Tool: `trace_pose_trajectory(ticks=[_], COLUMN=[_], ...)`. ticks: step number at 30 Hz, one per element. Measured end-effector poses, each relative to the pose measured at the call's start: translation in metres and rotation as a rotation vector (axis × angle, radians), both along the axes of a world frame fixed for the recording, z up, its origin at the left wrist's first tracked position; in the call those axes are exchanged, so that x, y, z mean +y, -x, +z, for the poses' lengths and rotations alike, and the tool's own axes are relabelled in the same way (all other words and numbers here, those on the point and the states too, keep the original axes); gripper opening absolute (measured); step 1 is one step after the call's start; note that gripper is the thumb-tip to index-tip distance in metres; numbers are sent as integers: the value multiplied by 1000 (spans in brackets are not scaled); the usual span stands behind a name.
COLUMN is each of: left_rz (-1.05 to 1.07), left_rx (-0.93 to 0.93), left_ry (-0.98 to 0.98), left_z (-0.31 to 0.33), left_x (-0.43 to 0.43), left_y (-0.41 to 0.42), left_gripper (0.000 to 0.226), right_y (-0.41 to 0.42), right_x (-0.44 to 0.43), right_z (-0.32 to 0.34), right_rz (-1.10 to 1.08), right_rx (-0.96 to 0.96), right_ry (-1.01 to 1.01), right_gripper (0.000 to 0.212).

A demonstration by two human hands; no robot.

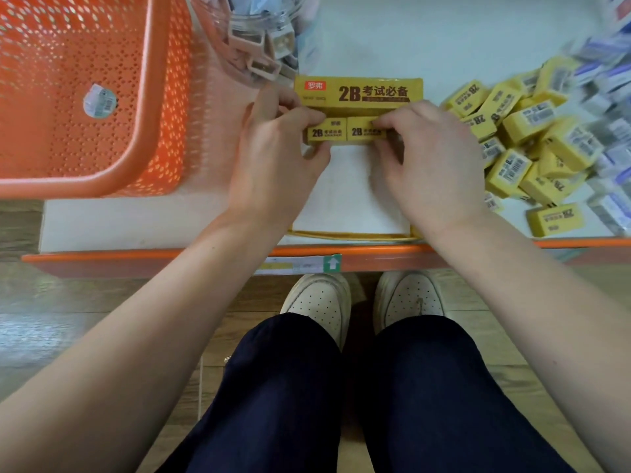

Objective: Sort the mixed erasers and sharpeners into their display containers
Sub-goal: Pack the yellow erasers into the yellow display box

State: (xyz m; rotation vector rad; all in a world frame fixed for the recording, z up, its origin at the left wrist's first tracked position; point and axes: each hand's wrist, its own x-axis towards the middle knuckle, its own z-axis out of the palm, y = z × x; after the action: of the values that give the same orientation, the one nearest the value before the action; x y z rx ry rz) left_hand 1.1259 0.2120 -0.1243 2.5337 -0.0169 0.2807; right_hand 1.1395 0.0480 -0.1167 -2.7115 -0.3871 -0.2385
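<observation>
Head view: the left hand (273,145) pinches one yellow eraser (324,132) and the right hand (430,155) pinches a second eraser (363,131), both against the display box (358,92) wall at 12 o'clock. The box is otherwise bare, and a pile (529,138) lies at 3 o'clock, so sorting seems barely begun.

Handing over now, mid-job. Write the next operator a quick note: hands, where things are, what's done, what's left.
Hands: the left hand pinches the left eraser, and the right hand pinches the right eraser. The two sit side by side at the far end of the box.
Things: the pile of yellow erasers lies right of the box, with blurred blue-white items beyond it. The jar of sharpeners stands at the far left of the box, by the basket.
Done: the first two erasers are in place.
Left: the pile. The rest of the box floor is bare.
</observation>
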Motion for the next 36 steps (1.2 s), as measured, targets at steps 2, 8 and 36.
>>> trace_pose_trajectory(ticks=[2,8,36], left_rz=[10,10,99], left_rx=[-1,26,177], left_ry=[-10,-4,-106], left_z=[1,1,31], left_x=[0,0,-18], left_y=[1,3,-3], left_gripper=[31,30,49], right_y=[0,2,4], right_x=[0,0,-12], right_z=[-2,-3,32], right_rz=[4,3,73], right_rx=[-23,-9,75], right_ry=[-38,-81,8], right_gripper=[20,15,34])
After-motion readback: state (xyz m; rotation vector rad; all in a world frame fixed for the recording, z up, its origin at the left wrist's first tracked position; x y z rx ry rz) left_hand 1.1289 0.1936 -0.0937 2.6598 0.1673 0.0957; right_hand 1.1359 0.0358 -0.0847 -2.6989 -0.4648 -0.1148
